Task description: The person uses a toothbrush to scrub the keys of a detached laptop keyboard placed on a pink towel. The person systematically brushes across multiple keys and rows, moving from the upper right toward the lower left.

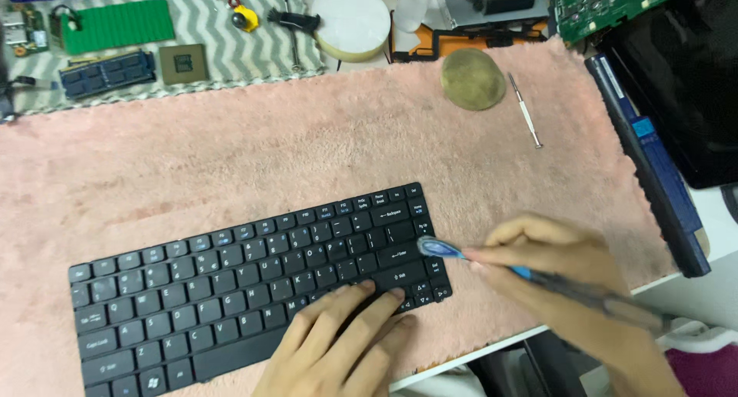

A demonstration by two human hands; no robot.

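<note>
We locate the black laptop keyboard (pixel 254 285) lying detached and tilted on the pink fleece mat (pixel 254 151), its right end higher in the head view. Our left hand (pixel 338 343) rests flat on the lower right keys, fingers extended and holding nothing, fingertips (pixel 367 288) touching the keys. Our right hand (pixel 557 270) is closed around a blue-tipped pen-like tool (pixel 461 252), whose blurred tip sits over the right edge of the keyboard; we cannot tell whether it touches the keys. Well apart, near the mat's far edge, lie a round brass-coloured disc (pixel 473 79) and a small screwdriver (pixel 525 111) just beside it. A long dark battery pack (pixel 649 166) lies along the mat's right edge
</note>
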